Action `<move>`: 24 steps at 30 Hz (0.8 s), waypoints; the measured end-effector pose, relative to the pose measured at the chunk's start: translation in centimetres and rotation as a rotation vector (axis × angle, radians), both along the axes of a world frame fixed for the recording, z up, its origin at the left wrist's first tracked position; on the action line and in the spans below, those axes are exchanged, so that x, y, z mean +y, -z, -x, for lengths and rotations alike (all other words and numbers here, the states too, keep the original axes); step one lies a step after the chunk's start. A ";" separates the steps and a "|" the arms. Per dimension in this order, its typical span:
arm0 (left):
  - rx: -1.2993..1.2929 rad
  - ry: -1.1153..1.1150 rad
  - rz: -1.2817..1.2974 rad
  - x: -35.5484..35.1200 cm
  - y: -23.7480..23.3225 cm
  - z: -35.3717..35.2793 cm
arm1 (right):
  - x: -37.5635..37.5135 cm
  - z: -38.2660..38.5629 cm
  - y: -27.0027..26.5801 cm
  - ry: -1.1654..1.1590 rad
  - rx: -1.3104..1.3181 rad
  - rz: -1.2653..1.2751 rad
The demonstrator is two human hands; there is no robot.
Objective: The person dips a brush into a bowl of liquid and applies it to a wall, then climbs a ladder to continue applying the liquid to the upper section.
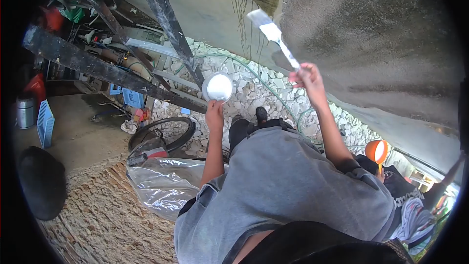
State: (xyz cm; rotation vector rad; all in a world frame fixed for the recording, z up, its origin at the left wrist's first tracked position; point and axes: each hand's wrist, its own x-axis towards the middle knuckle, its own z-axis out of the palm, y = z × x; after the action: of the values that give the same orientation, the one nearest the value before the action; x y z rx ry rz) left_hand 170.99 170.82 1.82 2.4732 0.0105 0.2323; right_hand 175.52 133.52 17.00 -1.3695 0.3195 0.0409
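Note:
My right hand (309, 77) is closed round the handle of a paintbrush (271, 33), its bristles and ferrule coated in white. The brush is raised up and to the left in front of a grey wall (351, 34). Lower down, my left hand (215, 110) grips the near edge of a round container (219, 88) with white paint in it. The container is held level over broken rubble, close beside a dark wooden ladder (171, 24). A wet patch with drips running down it marks the wall behind the brush.
Whitish rubble (254, 95) covers the ground, crossed by a green hose (259, 76). At left lie a bicycle wheel (161, 134), a clear plastic sheet (166, 183) and blue baskets (46, 122). Another person at right holds an orange dipper (376, 151) with white inside.

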 end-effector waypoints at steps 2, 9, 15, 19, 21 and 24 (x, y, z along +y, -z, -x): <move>0.005 -0.005 -0.002 -0.1 -0.3 0.6 | 0.2 2.8 0.9 -0.301 0.057 -0.004; 0.033 0.043 0.019 0.8 0.4 0.7 | 6.5 3.2 7.6 -0.037 0.298 -0.094; 0.031 0.105 0.065 2.7 0.9 0.4 | 11.0 -3.5 -2.8 0.238 -0.327 0.477; 0.039 0.156 0.079 4.0 0.6 0.0 | 11.7 -9.4 -5.2 0.384 -0.421 0.471; 0.049 0.166 0.075 4.6 0.2 -0.2 | 11.6 -11.7 -1.9 0.466 -0.397 0.485; 0.049 0.194 0.073 6.1 0.4 -0.1 | 12.0 -11.4 9.8 0.539 -0.164 0.617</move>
State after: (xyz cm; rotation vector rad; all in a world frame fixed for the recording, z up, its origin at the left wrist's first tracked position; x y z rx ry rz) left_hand 171.12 176.88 1.43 2.3874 -0.1954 0.0864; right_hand 186.94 145.53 7.18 -1.8346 0.5838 -0.6620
